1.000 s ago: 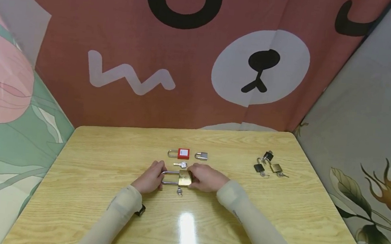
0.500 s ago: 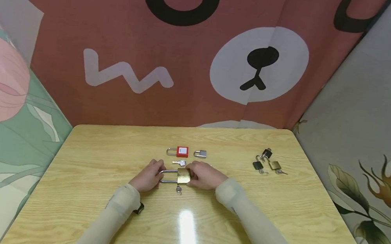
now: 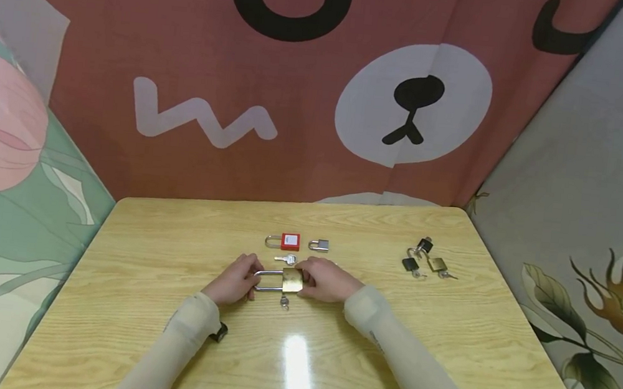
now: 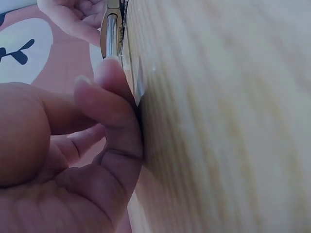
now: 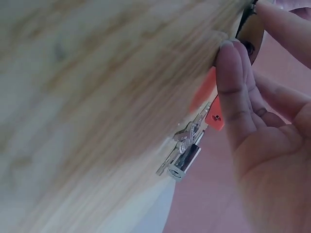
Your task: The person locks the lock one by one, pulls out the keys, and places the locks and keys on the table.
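A large brass padlock (image 3: 292,280) with a long steel shackle lies flat near the middle of the wooden table, its shackle pointing left. My left hand (image 3: 232,279) pinches the curved end of the shackle between thumb and fingers. At the other end, my right hand (image 3: 331,281) grips the brass body by its right edge. Just in front of the body lies a small key on a ring (image 3: 285,303). Another silver key (image 3: 286,259) rests right behind the padlock. In the left wrist view the shackle runs from my fingertips to the brass body (image 4: 112,7).
Behind the hands, a red padlock (image 3: 290,241) and a small silver padlock (image 3: 319,245) lie side by side. Farther right are two black padlocks, one of them nearer (image 3: 410,264), and a small brass padlock (image 3: 437,265), with keys. Patterned cloths surround the table (image 3: 126,302).
The head view has shifted slightly. Both hands keep their hold on the brass padlock, which stays at about the same spot on the table.
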Available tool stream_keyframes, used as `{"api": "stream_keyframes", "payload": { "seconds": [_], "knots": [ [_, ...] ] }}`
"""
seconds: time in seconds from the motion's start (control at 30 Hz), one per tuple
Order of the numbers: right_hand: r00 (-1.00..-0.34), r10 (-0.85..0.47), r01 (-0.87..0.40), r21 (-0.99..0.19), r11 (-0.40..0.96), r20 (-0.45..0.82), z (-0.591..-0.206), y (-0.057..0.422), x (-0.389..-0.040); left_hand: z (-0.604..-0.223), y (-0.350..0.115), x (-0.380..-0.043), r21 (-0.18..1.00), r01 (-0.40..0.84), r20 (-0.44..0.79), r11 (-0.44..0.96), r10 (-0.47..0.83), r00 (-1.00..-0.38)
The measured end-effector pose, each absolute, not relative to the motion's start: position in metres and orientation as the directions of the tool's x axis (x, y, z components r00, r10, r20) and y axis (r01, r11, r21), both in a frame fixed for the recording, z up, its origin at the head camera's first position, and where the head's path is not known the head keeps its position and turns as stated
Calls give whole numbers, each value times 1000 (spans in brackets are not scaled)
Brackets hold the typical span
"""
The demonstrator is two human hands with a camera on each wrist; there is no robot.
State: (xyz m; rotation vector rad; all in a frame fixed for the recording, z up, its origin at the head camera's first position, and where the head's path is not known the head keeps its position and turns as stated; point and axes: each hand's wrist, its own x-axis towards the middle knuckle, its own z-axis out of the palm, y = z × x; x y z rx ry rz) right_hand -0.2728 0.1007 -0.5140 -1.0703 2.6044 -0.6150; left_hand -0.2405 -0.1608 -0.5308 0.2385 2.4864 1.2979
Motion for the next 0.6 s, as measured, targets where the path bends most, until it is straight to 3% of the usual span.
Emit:
{"api": "stream_keyframes", "payload": {
  "seconds": [0.37,0.6],
  "knots": [
    [-740,-672,-563,-510,650,-41,-508,125,-270,-532,-161,-241,823,-26,-220,568,275,-936],
    [-862,-501,-466,-504,728,73,-499,165,-283,-532,-163,-241,781,53,-187,623,314,-931]
  ]
}}
